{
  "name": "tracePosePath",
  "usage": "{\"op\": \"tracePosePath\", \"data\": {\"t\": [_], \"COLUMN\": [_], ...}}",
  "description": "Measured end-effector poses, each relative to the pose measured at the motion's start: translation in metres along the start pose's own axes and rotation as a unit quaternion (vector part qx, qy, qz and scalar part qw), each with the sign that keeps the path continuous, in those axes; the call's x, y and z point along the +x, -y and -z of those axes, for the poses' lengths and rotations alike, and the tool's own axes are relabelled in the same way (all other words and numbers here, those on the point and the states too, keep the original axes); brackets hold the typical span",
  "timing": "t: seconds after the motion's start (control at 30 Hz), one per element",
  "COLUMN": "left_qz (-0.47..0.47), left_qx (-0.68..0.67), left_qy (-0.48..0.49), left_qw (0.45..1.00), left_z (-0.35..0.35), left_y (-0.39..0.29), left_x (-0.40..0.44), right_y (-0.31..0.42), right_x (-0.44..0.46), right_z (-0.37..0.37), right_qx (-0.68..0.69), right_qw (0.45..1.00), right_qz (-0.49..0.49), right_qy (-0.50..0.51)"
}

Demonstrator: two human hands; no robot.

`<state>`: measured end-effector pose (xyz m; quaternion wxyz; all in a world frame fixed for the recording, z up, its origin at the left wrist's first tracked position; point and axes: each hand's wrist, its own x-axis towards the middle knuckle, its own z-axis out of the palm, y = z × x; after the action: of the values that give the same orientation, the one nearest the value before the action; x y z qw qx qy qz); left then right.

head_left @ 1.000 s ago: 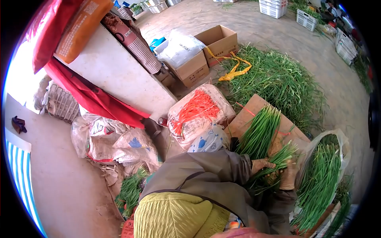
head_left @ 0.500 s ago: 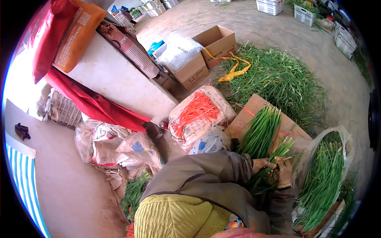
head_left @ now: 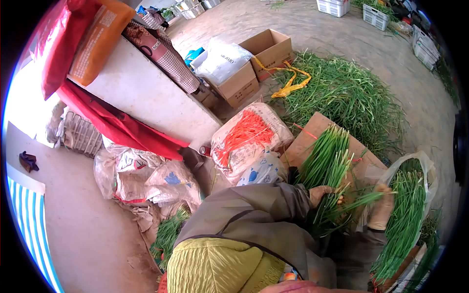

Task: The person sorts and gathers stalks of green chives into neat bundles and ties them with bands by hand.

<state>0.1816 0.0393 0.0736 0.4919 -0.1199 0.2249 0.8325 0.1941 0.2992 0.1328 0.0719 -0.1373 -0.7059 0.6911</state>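
Note:
My left hand [head_left: 320,194], in a dirty glove, is closed around a bunch of long green stalks [head_left: 327,215] near the lower right. My right hand [head_left: 381,210], also gloved, is to its right and pinches a few thin stalks [head_left: 364,199] that stretch between the hands. Just above my left hand, a larger pile of green stalks [head_left: 326,154] lies on a brown board [head_left: 312,129]. More stalks [head_left: 408,205] lie in a clear plastic bag [head_left: 429,168] right of my right hand.
A loose green heap [head_left: 342,97] covers the floor beyond the board. Orange strips [head_left: 246,132] lie on a stuffed sack [head_left: 281,127]. Two cardboard boxes [head_left: 244,90] stand behind, beside a white panel [head_left: 146,93]. White crates [head_left: 375,18] are far off.
My right hand has moved right, away from my left hand, drawing a few stalks out sideways. My left hand stays near the same place on the bunch.

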Motion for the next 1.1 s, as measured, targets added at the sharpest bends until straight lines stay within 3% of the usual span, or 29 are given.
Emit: {"op": "tracePosePath", "data": {"t": [0.07,0.1,0.13,0.17,0.2,0.23,0.27,0.33,0.37,0.43,0.5,0.53,0.63,0.7,0.77,0.87,0.97,1.0,1.03,1.07,1.1], "left_qz": [-0.028,-0.027,-0.030,-0.030,-0.010,0.027,0.032,0.032,0.034,0.044,-0.023,-0.007,-0.077,-0.068,-0.022,-0.012,0.034,0.002,-0.029,-0.056,-0.057], "left_qx": [0.076,0.075,0.060,0.045,-0.013,-0.072,-0.099,-0.089,-0.080,-0.079,-0.037,-0.062,0.117,0.044,0.049,0.097,0.088,0.120,0.151,0.187,0.189], "left_qy": [-0.012,-0.014,-0.025,-0.035,-0.001,0.032,0.014,0.025,0.047,0.040,0.019,0.024,0.081,0.077,0.016,0.023,0.015,0.023,0.030,0.024,0.027], "left_qw": [0.997,0.997,0.997,0.998,1.000,0.997,0.994,0.995,0.995,0.995,0.999,0.998,0.987,0.994,0.998,0.995,0.995,0.993,0.988,0.980,0.980], "left_z": [-0.004,-0.010,-0.018,-0.022,0.002,0.024,0.010,-0.002,-0.010,-0.003,-0.011,-0.007,-0.011,-0.011,-0.001,-0.028,-0.034,-0.029,-0.025,-0.019,-0.027], "left_y": [-0.004,-0.006,-0.008,-0.009,-0.006,0.003,0.004,-0.010,-0.013,-0.014,-0.015,-0.013,-0.013,-0.004,0.000,0.003,0.002,0.002,0.003,0.005,0.005], "left_x": [-0.012,-0.016,-0.019,-0.018,-0.001,0.018,0.014,0.005,0.001,0.004,-0.002,-0.001,-0.007,-0.011,-0.007,-0.021,-0.032,-0.036,-0.038,-0.037,-0.043], "right_y": [-0.021,0.002,0.021,0.018,0.013,0.011,0.058,0.047,0.057,0.060,0.023,0.018,0.019,0.026,0.038,-0.002,0.002,0.001,0.006,0.014,0.011], "right_x": [0.031,0.029,0.032,0.037,0.043,0.039,0.011,-0.003,-0.011,-0.020,-0.007,-0.013,-0.022,-0.030,-0.043,-0.057,-0.068,-0.067,-0.067,-0.068,-0.064], "right_z": [0.059,0.068,0.087,0.084,0.079,0.084,0.034,0.001,-0.008,-0.010,-0.009,-0.008,-0.012,-0.025,-0.046,-0.080,-0.071,-0.060,-0.048,-0.034,-0.016], "right_qx": [0.064,-0.209,-0.505,-0.509,-0.340,-0.158,-0.078,-0.024,0.005,0.059,-0.060,-0.061,-0.062,-0.065,-0.087,0.071,-0.036,-0.270,-0.480,-0.518,-0.481], "right_qw": [0.979,0.942,0.802,0.801,0.913,0.979,0.995,0.992,0.994,0.994,0.992,0.992,0.994,0.994,0.981,0.996,0.996,0.957,0.835,0.797,0.798], "right_qz": [0.081,0.183,0.225,0.222,0.168,0.095,-0.059,-0.120,-0.103,-0.094,-0.109,-0.114,-0.089,-0.079,-0.160,-0.045,-0.085,0.064,0.206,0.221,0.245], "right_qy": [-0.175,-0.190,-0.224,-0.223,-0.151,-0.088,-0.019,-0.022,0.024,0.009,0.018,0.004,-0.025,-0.034,0.062,0.035,0.010,-0.086,-0.174,-0.220,-0.270]}}
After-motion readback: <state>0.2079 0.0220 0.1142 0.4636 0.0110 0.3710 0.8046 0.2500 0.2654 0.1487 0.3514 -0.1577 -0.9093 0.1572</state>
